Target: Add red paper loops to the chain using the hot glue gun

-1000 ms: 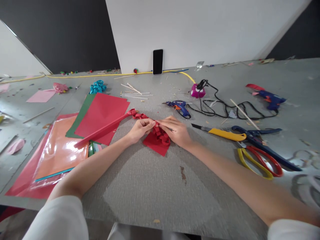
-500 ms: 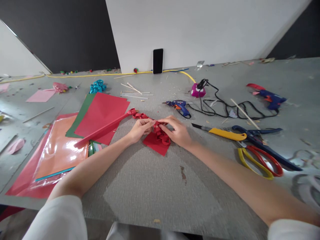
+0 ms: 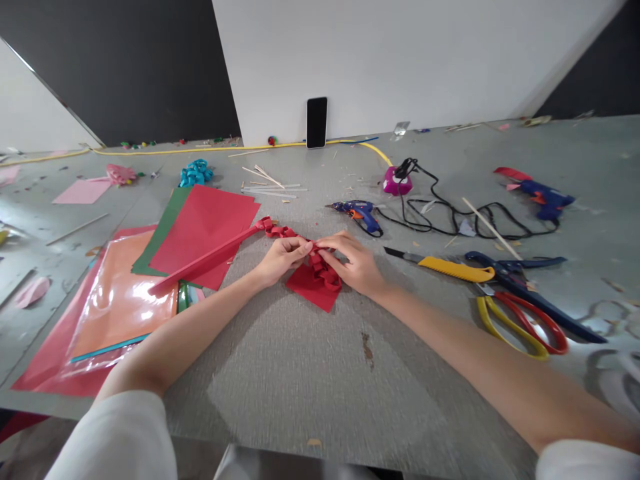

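A looped red paper strip [image 3: 280, 231] runs from the left into both hands, its long flat tail [image 3: 205, 262] lying across red sheets. My left hand [image 3: 283, 261] pinches this strip between thumb and fingertips. Just to its right, my right hand [image 3: 356, 263] is closed with its fingertips on the curled loops [image 3: 326, 274]. Beneath the loops lies a small red paper square [image 3: 313, 293], partly covered by them. The exact spot where the fingertips meet the paper is partly hidden.
Red sheets [image 3: 210, 223] and plastic-wrapped orange paper [image 3: 117, 293] lie left. Beyond the hands rests a blue glue gun [image 3: 363, 215]. A yellow utility knife [image 3: 455, 268], scissors [image 3: 515, 327] and dark blue pliers-like tool [image 3: 545, 307] lie right. A phone [image 3: 317, 123] leans on the wall.
Almost nothing differs. Both hands keep their hold on the red strip, with only a tiny shift at the fingertips and a slight shift of the whole view.
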Motion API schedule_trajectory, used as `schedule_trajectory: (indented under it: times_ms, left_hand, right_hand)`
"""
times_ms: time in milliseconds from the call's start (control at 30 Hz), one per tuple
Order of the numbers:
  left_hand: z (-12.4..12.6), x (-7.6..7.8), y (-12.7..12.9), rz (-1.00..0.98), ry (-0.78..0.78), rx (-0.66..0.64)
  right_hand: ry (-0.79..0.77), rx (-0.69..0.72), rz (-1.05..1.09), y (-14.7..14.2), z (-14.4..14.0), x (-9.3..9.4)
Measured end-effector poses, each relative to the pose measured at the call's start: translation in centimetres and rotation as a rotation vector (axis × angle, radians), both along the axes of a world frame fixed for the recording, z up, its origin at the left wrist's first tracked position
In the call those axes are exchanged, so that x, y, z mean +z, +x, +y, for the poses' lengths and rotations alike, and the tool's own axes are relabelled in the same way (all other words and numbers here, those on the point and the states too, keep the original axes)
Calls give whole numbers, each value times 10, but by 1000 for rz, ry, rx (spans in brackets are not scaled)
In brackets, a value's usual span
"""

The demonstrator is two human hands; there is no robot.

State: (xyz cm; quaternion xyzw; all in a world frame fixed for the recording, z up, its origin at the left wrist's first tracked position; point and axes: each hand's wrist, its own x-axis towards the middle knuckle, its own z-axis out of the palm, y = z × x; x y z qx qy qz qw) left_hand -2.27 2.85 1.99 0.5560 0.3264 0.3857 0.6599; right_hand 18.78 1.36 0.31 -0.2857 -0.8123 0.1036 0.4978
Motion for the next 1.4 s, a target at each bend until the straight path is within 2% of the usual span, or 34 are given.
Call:
schedule_trajectory:
  times_ms: [300, 633, 867, 1400]
  left_hand:
    - [0, -2, -1, 38, 81, -17]
    - [0, -2, 2, -88, -87, 13]
    - [-1, -1, 2, -120, -109, 16]
    - [-2, 0, 4, -28, -35, 7]
  right_hand:
    - [-4, 7, -19, 0, -2, 0]
    - [-71, -54, -39, -1, -4, 1]
    - [-130, -89, -33, -1, -3, 0]
    - [-28, -55, -4, 0, -2, 2]
